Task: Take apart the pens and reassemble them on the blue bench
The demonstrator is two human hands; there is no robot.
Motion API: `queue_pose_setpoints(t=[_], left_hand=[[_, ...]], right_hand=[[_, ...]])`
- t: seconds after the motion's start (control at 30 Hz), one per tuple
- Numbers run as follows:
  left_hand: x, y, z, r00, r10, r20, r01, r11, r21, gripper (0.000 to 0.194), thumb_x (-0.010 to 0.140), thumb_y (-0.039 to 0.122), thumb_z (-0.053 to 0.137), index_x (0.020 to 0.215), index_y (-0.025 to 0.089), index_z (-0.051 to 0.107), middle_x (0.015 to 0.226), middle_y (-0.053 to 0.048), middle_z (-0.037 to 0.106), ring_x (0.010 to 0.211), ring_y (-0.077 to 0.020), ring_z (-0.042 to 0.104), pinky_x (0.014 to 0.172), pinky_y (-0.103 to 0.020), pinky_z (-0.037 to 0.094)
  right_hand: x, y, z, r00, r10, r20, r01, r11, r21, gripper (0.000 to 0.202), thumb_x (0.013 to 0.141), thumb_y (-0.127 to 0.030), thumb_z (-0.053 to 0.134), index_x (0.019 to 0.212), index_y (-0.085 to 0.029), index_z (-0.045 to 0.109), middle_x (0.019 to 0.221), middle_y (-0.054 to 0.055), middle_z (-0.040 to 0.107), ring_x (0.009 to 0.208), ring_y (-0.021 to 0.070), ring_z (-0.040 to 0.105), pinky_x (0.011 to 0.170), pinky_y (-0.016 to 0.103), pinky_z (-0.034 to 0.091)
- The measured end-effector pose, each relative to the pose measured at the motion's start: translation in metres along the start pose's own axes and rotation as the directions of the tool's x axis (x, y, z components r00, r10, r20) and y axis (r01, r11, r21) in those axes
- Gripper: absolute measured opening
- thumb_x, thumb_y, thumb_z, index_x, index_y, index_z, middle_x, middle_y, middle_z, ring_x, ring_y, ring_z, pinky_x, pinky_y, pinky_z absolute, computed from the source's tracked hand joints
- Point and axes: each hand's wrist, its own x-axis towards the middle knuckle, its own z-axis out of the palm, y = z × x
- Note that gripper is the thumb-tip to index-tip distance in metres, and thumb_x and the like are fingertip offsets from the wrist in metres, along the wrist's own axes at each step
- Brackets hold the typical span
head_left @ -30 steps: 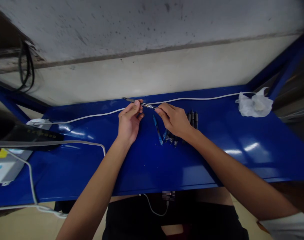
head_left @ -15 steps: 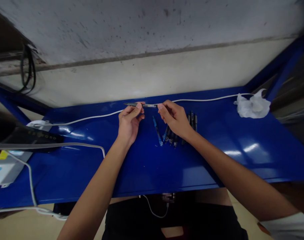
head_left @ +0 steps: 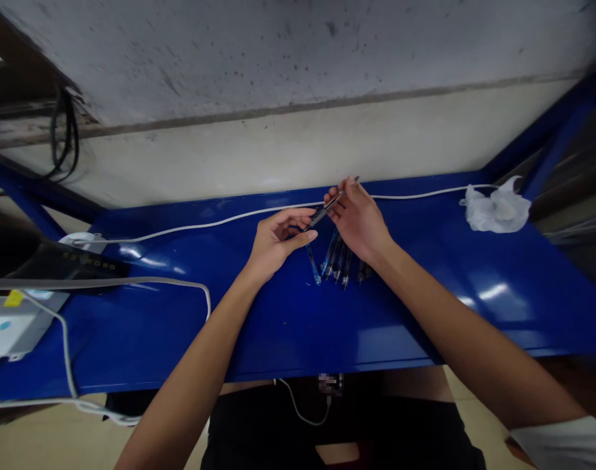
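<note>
Both hands hold a slim dark pen (head_left: 319, 213), slanted with its far end up to the right. My left hand (head_left: 273, 245) has thumb and fingers curled around its lower, thicker end. At the upper, thinner part, my right hand (head_left: 360, 222) pinches it between thumb and fingers, palm turned partly up. Below the hands a blue pen (head_left: 314, 264) lies on the blue table (head_left: 298, 326). Beside it is a row of several dark pens (head_left: 337, 261), partly hidden by my right hand and wrist.
A crumpled white plastic bag (head_left: 496, 207) sits at the right. A white cable (head_left: 204, 225) runs along the back near the wall (head_left: 278, 156). On the left are a black box (head_left: 82, 264), a white device (head_left: 23, 323) and a grey cable (head_left: 131, 282).
The pen has gone from nearly level to slanted, its right end raised. Both hands have shifted right, and my right hand has turned its palm upward.
</note>
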Motion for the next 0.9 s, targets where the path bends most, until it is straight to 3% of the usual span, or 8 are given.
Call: queue_pose_setpoints(t=[0.07,0.17,0.23,0.3,0.47,0.7,0.9], left_hand=[[0.001,-0.004,-0.002,1.0,0.012,0.0,-0.012,0.996,0.087,0.033,0.081,0.029,0.093,0.113,0.026,0.084,0.106,-0.006,0.081,0.098,-0.0205,0.073,0.086,-0.034,0.058],[0.002,-0.008,-0.006,0.998,0.034,-0.054,-0.021,0.973,0.23,0.021,0.09,0.031,0.087,0.11,0.025,0.083,0.1,-0.005,0.08,0.091,-0.0189,0.071,0.084,-0.034,0.056],[0.002,-0.01,-0.007,0.995,0.061,-0.083,-0.028,0.937,0.349,0.015,0.096,0.034,0.08,0.107,0.024,0.082,0.096,-0.004,0.079,0.085,-0.0186,0.07,0.081,-0.034,0.055],[0.002,-0.01,-0.009,0.992,0.108,-0.065,-0.063,0.872,0.485,0.014,0.1,0.035,0.074,0.104,0.024,0.081,0.096,-0.004,0.079,0.085,-0.0194,0.069,0.082,-0.036,0.055],[-0.001,-0.011,-0.008,0.977,0.181,0.112,-0.206,0.672,0.711,0.009,0.1,0.032,0.075,0.101,0.025,0.08,0.097,-0.006,0.077,0.093,-0.0241,0.069,0.089,-0.042,0.053],[-0.001,-0.014,-0.005,0.978,0.157,0.135,-0.205,0.631,0.749,0.009,0.099,0.033,0.076,0.102,0.025,0.077,0.097,-0.005,0.075,0.095,-0.0246,0.068,0.091,-0.043,0.051],[-0.001,-0.011,-0.008,0.982,0.139,0.127,-0.185,0.594,0.783,0.003,0.097,0.022,0.071,0.096,0.024,0.074,0.098,-0.005,0.074,0.097,-0.0243,0.067,0.091,-0.042,0.05]], right_hand=[[0.002,-0.004,-0.003,0.998,0.067,-0.002,-0.065,0.972,0.228,0.042,0.102,-0.069,0.066,0.094,-0.029,0.057,0.078,-0.003,0.059,0.076,0.0164,0.063,0.071,0.031,0.055],[0.001,-0.011,-0.008,0.982,0.188,0.029,-0.172,0.812,0.558,0.037,0.105,-0.055,0.07,0.086,-0.028,0.052,0.061,-0.009,0.042,0.052,0.0115,0.042,0.053,0.024,0.044],[-0.001,-0.014,-0.013,0.964,0.253,0.082,-0.242,0.711,0.66,0.042,0.109,-0.05,0.063,0.08,-0.027,0.046,0.057,-0.01,0.033,0.045,0.0107,0.03,0.044,0.024,0.033],[-0.002,-0.016,-0.019,0.951,0.286,0.12,-0.285,0.652,0.703,0.046,0.111,-0.049,0.056,0.075,-0.027,0.038,0.056,-0.01,0.03,0.044,0.0106,0.023,0.04,0.025,0.026],[-0.002,-0.017,-0.027,0.942,0.312,0.124,-0.299,0.611,0.733,0.048,0.108,-0.043,0.051,0.07,-0.027,0.025,0.053,-0.01,0.023,0.044,0.0105,0.014,0.04,0.027,0.02],[-0.003,-0.018,-0.027,0.946,0.281,0.165,-0.299,0.552,0.778,0.044,0.106,-0.041,0.044,0.071,-0.028,0.021,0.053,-0.01,0.02,0.044,0.0104,0.012,0.04,0.028,0.018],[-0.003,-0.015,-0.027,0.947,0.277,0.161,-0.299,0.581,0.757,0.046,0.104,-0.042,0.053,0.071,-0.027,0.024,0.053,-0.01,0.022,0.043,0.01,0.015,0.041,0.027,0.019]])
